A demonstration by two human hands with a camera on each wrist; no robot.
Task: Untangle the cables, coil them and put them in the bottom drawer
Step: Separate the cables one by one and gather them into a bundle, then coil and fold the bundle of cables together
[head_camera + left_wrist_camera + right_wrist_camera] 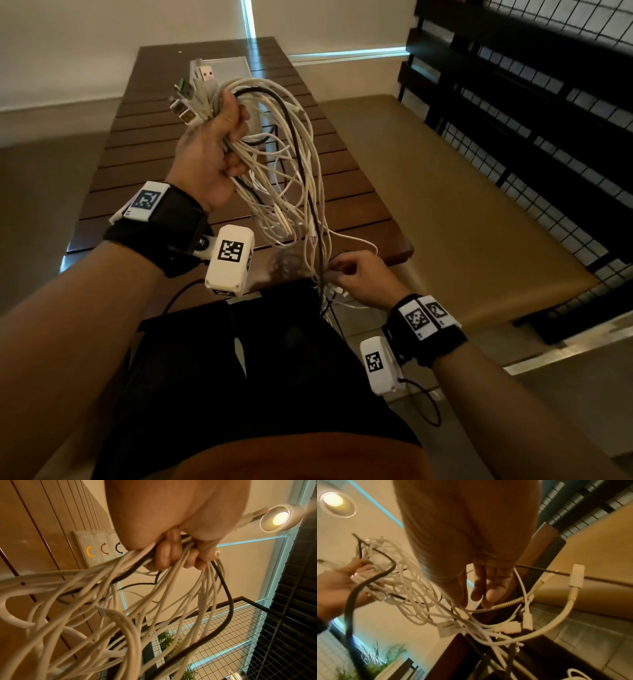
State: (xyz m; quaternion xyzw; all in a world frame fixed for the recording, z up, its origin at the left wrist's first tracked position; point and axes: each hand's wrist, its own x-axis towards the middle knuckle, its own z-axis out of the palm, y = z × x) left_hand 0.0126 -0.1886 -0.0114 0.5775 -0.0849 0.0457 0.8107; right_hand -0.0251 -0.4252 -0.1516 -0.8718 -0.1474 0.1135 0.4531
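My left hand (236,137) is raised over the wooden table (137,164) and grips a tangled bundle of white cables (287,164) with one black cable (301,161) among them. Their USB plugs (191,92) stick up out of the fist. In the left wrist view the fingers (164,555) curl round the strands (120,601). The loops hang down to my right hand (337,270) by the table's near corner. There, thumb and fingertips (494,593) pinch the loose cable ends (513,627). A small clear drawer unit (226,66) stands at the table's far end; its coloured handles (102,547) show.
A tan cushioned bench (462,205) runs along the table's right side. Behind it stands a black wire-mesh rack (548,120). A thin black cord (428,404) dangles from my right wrist camera. Tiled floor (590,635) lies below the right hand.
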